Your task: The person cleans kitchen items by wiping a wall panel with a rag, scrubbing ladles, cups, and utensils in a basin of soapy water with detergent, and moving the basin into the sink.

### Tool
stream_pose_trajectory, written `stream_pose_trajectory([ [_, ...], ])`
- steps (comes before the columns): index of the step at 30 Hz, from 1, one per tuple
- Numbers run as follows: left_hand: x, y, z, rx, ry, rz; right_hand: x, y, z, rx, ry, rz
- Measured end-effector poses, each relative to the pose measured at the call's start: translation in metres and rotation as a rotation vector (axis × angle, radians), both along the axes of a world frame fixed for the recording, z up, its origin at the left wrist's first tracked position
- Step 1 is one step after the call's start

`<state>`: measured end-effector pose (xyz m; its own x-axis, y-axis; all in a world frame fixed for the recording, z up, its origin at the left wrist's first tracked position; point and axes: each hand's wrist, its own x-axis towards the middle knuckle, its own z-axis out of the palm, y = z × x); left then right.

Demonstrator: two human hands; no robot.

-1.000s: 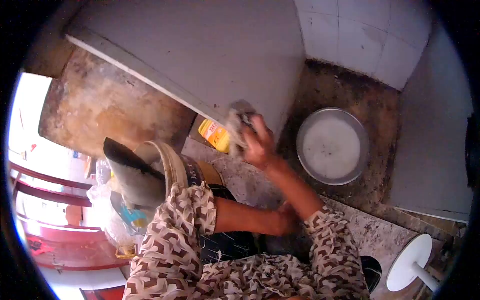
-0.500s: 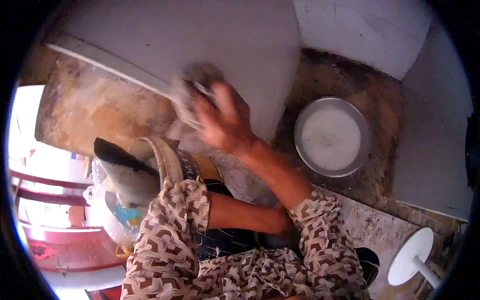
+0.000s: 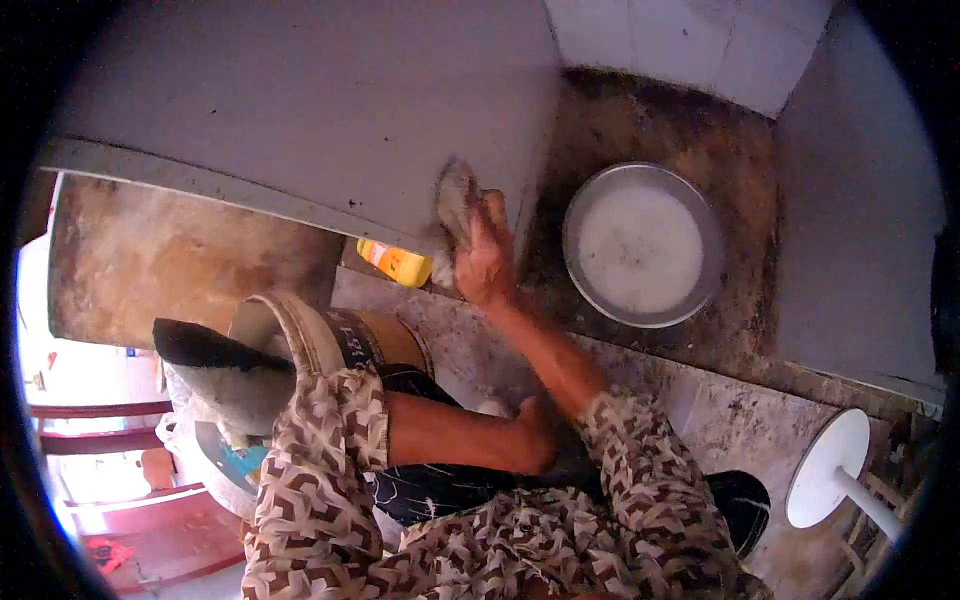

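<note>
My right hand (image 3: 487,262) is closed on a crumpled grey rag (image 3: 457,200), which lies against a large grey panel (image 3: 300,90) near its lower edge. Just left of the wrist, a yellow bottle (image 3: 405,264) with a label lies tilted, partly behind the panel edge. My left hand (image 3: 537,432) rests low near my lap, bent inward at the wrist; its fingers are mostly hidden. To the right of my right hand stands a metal basin (image 3: 571,250) holding cloudy whitish liquid.
An open round bucket (image 3: 385,340) with a dark-edged item leaning in it stands at my left. A white round-topped stand (image 3: 828,470) is at lower right. Another grey panel (image 3: 860,220) rises on the right; a red bench (image 3: 180,540) is at lower left.
My right hand with the rag has moved right along the panel and looks less blurred. The view has shifted, and the yellow bottle has come into sight.
</note>
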<state>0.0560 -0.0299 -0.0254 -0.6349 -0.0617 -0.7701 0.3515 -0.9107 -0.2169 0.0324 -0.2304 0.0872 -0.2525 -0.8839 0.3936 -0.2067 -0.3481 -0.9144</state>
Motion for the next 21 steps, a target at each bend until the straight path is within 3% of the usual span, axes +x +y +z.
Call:
stream_pose_trajectory([
  [2, 0.0, 0.0, -0.002, -0.053, -0.007, -0.042, -0.001, -0.03, -0.047, 0.14, 0.103, -0.104],
  [3, -0.001, 0.001, -0.003, -0.079, -0.006, -0.056, -0.008, -0.054, -0.092, 0.236, -0.032, 0.14],
  [5, 0.0, 0.001, -0.004, -0.136, -0.011, -0.1, -0.018, -0.08, -0.112, 0.398, -0.231, 0.277],
  [8, 0.003, 0.002, -0.011, -0.243, -0.028, -0.174, -0.012, -0.077, -0.023, -0.053, -0.268, 0.071],
  [11, 0.003, 0.001, -0.013, -0.326, -0.039, -0.234, -0.013, -0.093, -0.01, -0.332, -0.118, -0.158],
  [12, 0.005, 0.0, -0.014, -0.373, -0.046, -0.265, -0.005, -0.115, -0.064, -0.161, -0.147, -0.189],
  [13, 0.006, 0.001, -0.015, -0.407, -0.053, -0.288, -0.01, -0.121, -0.115, -0.179, 0.115, -0.211],
  [15, 0.009, 0.001, -0.018, -0.487, -0.067, -0.351, -0.023, -0.14, -0.132, 0.011, 0.276, -0.153],
  [16, 0.013, 0.001, -0.019, -0.539, -0.078, -0.393, -0.027, -0.149, -0.106, 0.213, 0.177, -0.059],
  [18, 0.015, 0.003, -0.022, -0.667, -0.095, -0.49, -0.024, -0.155, -0.049, 0.031, 0.028, -0.07],
  [19, 0.016, 0.003, -0.024, -0.788, -0.11, -0.596, -0.024, -0.148, 0.003, -0.356, -0.013, -0.17],
  [20, 0.016, 0.004, -0.025, -0.918, -0.132, -0.71, -0.027, -0.132, 0.052, -0.327, -0.038, -0.108],
  [21, 0.016, 0.003, -0.027, -1.141, -0.182, -0.993, -0.032, -0.121, 0.08, -0.303, -0.063, -0.05],
])
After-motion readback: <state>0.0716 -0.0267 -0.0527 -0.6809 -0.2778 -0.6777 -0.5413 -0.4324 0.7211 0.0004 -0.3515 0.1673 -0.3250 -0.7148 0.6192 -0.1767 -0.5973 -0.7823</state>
